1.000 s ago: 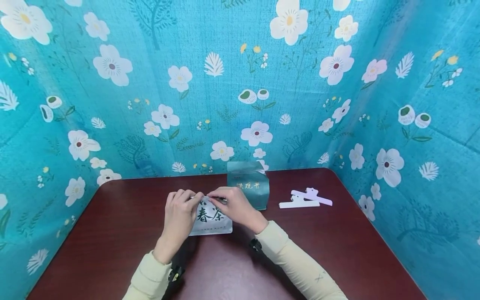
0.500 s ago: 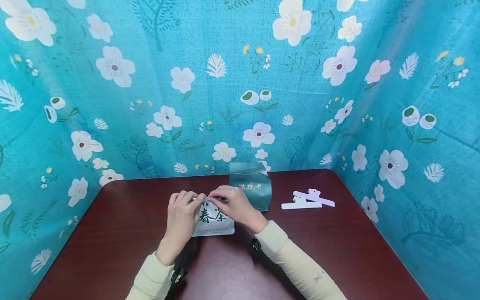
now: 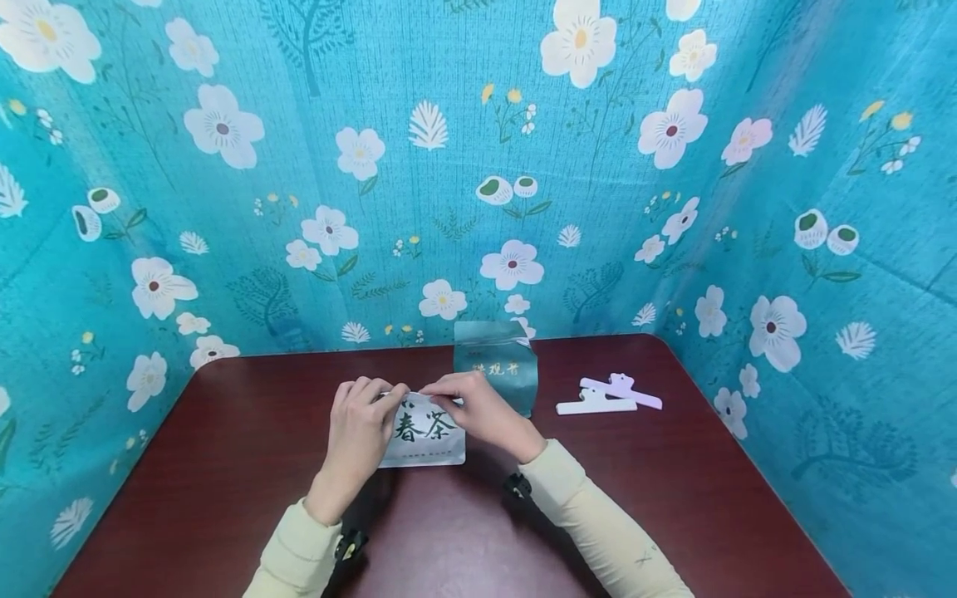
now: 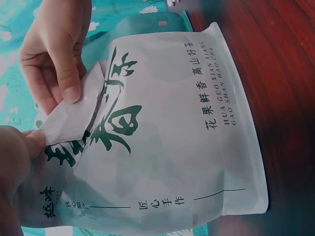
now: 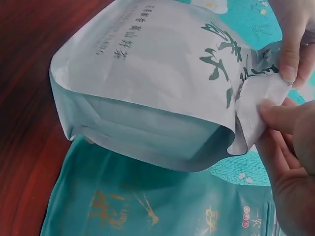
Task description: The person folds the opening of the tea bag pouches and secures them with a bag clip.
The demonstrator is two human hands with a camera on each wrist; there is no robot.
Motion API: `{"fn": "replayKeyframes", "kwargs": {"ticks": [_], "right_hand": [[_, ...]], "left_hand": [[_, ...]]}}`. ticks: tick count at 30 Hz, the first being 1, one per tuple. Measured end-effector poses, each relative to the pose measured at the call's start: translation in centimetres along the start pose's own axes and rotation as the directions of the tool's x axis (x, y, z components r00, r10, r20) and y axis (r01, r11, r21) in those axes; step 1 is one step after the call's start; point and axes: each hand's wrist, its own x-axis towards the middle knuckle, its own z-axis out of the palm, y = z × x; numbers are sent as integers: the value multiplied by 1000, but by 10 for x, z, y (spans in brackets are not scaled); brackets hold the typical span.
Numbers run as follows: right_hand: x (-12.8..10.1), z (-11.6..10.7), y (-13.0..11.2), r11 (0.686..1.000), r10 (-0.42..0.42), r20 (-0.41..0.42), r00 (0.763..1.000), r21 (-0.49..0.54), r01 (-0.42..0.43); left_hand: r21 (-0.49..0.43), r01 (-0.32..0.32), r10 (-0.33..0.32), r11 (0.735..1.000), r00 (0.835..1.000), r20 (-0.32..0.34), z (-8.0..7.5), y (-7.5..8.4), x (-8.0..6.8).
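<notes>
Near the middle of the dark red table point(image 3: 224, 465), the left hand point(image 3: 359, 428) pinches the top left edge of a silver-white tea pouch point(image 3: 423, 438) with green lettering, which stands on its bottom edge. The right hand point(image 3: 478, 409), close beside the left one, pinches the folded-down top flap of the same pouch between thumb and fingers. Just behind and to the right stands a teal pouch point(image 3: 499, 365), and farther right, well apart, two pale sealing clips point(image 3: 607, 397) lie together on the table.
</notes>
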Motion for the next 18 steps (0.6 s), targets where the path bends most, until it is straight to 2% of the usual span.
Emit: {"fn": "replayKeyframes", "kwargs": {"ticks": [3, 6, 11, 18], "right_hand": [[0, -1, 2, 1000, -3, -5, 1000, -8, 3], [0, -2, 5, 999, 35, 6, 999, -2, -35], [-8, -9, 6, 992, 119, 83, 989, -52, -115], [-12, -13, 9, 996, 75, 132, 988, -57, -68]], "left_hand": [[-5, -7, 7, 1000, 1000, -5, 0, 0, 1], [-6, -1, 1, 1000, 1000, -7, 1, -1, 1], [-6, 11, -11, 1000, 1000, 8, 1, -1, 0], [-13, 8, -8, 1000, 1000, 7, 1, 0, 1]]}}
